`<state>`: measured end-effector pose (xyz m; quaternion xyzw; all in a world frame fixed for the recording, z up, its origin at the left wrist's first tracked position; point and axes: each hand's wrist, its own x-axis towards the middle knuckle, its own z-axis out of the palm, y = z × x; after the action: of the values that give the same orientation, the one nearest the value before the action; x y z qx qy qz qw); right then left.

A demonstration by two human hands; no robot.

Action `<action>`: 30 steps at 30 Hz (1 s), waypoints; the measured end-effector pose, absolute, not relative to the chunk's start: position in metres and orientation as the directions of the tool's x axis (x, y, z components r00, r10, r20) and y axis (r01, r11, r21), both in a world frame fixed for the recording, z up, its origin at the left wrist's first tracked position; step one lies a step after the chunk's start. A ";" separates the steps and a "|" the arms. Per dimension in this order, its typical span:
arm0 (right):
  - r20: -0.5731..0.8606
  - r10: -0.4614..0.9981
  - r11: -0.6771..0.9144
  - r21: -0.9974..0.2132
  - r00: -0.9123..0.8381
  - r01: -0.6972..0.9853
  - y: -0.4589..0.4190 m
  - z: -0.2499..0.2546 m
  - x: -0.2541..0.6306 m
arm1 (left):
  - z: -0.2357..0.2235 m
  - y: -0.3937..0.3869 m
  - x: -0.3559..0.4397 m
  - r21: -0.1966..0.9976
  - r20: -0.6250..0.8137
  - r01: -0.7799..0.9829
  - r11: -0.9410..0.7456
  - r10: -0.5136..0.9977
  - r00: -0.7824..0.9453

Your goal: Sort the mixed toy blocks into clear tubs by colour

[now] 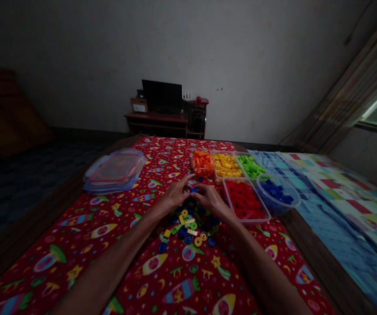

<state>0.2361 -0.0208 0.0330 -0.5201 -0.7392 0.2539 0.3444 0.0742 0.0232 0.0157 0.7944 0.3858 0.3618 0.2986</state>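
Head view, writing: white label (pixel 139 107) on cardboard box (pixel 139 101); text too small to read.
Head view, left hand (pixel 176 193): fingers closed in on a small blue piece (pixel 194 190); dim light, so the grip appears shared with the right hand (pixel 209 197).
Head view, right hand: fingertips bent in at the same piece, facing the left hand.
Piece position: between the hands, above the far part of the loose pile (pixel 191 232).
Work surface: tabletop (pixel 86 262) under red printed cloth.
Obstruction: both hands cover part of the pile.
Containers: five; orange bricks (pixel 202 160), yellow bricks (pixel 227 165), green bricks (pixel 249 166), red bricks (pixel 243 197), blue bricks (pixel 275 190). Four are rectangular; the blue-brick unit is round.
Ring-shaped pieces, pile: at least seven; three blue, three yellow, one green.
Lid stack (pixel 116 168): one, left of the pile; lid count not distinguishable.
Background: one monitor (pixel 162 97) on one desk (pixel 157 117); one curtain (pixel 336 96), right.
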 end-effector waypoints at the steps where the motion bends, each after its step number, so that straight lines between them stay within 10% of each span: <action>1: 0.230 0.949 0.314 -0.737 -0.215 0.599 -0.021 0.035 0.237 | 0.016 0.022 0.074 0.756 0.340 0.385 -0.530 0.820 0.460; 8: 0.282 0.952 0.297 -0.744 -0.122 0.598 -0.019 0.043 0.248 | 0.019 0.020 0.076 0.868 0.302 0.209 -0.450 0.814 0.497; 13: 0.438 0.897 0.282 -0.673 0.061 0.684 -0.018 0.070 0.287 | 0.032 0.024 0.064 0.743 0.388 0.372 -0.557 0.811 0.439; 25: 0.436 0.657 -0.504 -0.354 0.615 0.788 -0.066 0.091 0.438 | 0.007 0.048 0.028 0.571 0.301 0.627 -0.530 0.846 0.441; 30: 0.563 0.654 -0.324 -0.395 0.506 0.859 -0.056 0.094 0.418 | 0.004 0.051 0.014 0.517 0.076 0.733 -0.441 0.877 0.474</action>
<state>0.4178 -0.0562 0.0937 -0.7994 -0.4733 -0.1522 0.3374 0.0143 0.0512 0.0040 0.8318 0.4840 0.1692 0.2126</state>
